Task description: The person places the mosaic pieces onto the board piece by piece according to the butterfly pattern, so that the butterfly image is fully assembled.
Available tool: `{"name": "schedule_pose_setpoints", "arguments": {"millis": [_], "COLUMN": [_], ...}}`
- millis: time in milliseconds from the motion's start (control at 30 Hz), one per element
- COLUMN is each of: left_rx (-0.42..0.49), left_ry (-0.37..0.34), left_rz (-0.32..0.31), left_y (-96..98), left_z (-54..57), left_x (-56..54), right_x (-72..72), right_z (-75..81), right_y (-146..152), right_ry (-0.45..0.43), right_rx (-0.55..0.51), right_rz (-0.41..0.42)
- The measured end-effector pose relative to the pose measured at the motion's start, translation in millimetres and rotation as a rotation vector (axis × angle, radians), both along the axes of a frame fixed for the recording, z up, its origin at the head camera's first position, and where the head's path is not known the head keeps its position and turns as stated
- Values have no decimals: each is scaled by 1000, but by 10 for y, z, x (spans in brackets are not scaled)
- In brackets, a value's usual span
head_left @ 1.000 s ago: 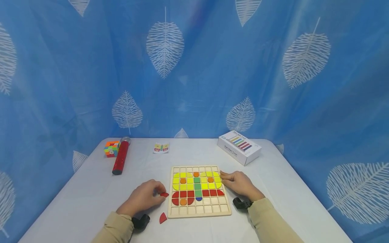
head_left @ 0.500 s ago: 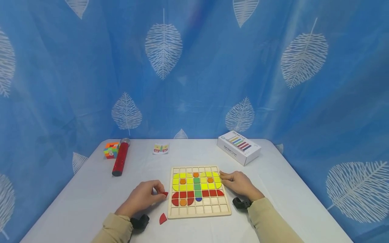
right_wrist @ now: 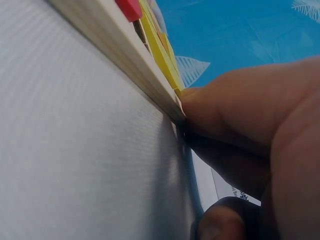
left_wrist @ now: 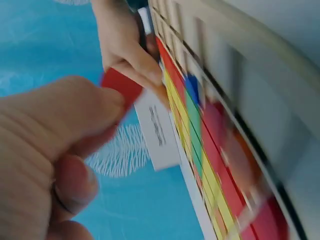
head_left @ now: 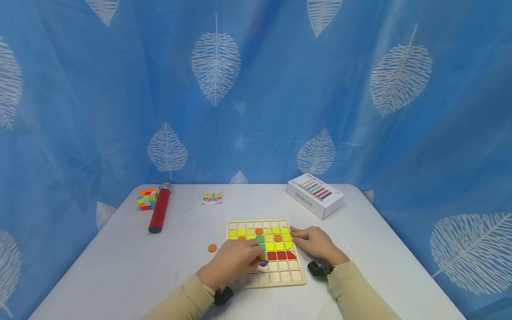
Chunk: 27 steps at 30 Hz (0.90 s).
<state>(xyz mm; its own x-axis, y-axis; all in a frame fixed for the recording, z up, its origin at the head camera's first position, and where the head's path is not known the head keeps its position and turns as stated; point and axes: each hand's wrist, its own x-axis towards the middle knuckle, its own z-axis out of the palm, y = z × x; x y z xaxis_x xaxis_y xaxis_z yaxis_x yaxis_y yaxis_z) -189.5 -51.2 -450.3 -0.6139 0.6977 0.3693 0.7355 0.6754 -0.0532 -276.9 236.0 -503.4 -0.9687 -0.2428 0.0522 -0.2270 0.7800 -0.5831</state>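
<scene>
My left hand (head_left: 235, 258) is over the middle of the wooden grid board (head_left: 283, 276), pinching a red quarter-circle tile (left_wrist: 123, 86) between thumb and finger. Yellow, green, red, orange and blue tiles lie in the board's squares; the hand hides the lower left ones in the head view. Near the fingertips is a blue tile (head_left: 262, 264), with a row of red tiles (head_left: 282, 255) to its right. On the board's right side, my right hand (head_left: 318, 244) grips the edge, its thumb next to a yellow tile (right_wrist: 162, 57).
An orange disc (head_left: 212, 248) lies on the white table left of the board. Farther back stand a puzzle cube (head_left: 147, 198), a red microphone-like tube (head_left: 159, 210), a butterfly pattern card (head_left: 212, 197) and a white box (head_left: 315, 195).
My left hand has carried the red tile rightward from beside the board to over its middle, uncovering the orange disc. Its wrist now mostly covers the other loose red tile. My right hand stays put.
</scene>
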Motion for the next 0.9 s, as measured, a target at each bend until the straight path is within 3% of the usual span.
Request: {"name": "schedule_pose_setpoints", "arguments": {"millis": [133,267,500,900], "left_rx": [-43,-49,5,1], "left_ry": [6,-22,-59,-63], "left_rz": [3,14,-29,-67], "left_y": [230,330,281,256], "left_z": [-32,-125,-211,-248], "left_x": [-32,-39,-23,-80], "right_x": [-1,-1,-8,-26], "right_z": [-30,-30,-13,-18], "right_y": [15,8,4,0], "right_ry": [0,4,-5,-5], "right_rx": [-3,-10,-6,-2], "right_rz": [4,8,6,-7]}}
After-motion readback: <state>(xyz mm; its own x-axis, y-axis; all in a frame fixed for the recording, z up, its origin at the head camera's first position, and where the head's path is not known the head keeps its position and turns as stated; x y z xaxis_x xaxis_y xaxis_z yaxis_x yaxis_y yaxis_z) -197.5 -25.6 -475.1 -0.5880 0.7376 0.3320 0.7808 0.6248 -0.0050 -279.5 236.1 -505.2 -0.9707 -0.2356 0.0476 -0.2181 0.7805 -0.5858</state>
